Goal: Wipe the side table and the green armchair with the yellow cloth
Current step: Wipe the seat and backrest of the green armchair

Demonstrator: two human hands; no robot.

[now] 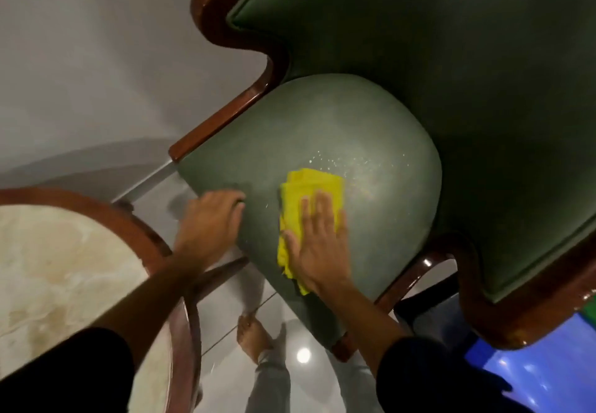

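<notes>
The green armchair (371, 115) fills the middle and right of the view, with a rounded green seat cushion and dark wooden arms. A folded yellow cloth (306, 190) lies on the front of the seat. My right hand (317, 245) presses flat on the cloth, fingers spread. Small white specks dot the cushion just beyond the cloth. My left hand (211, 222) grips the left edge of the seat cushion. The round side table (64, 270), with a pale marble top and a wooden rim, stands at the lower left.
A grey wall rises behind the chair at the upper left. Glossy floor tiles (290, 348) show below the seat, with my bare foot (254, 338) on them. Something blue and bright (532, 370) lies at the lower right beside the chair's arm.
</notes>
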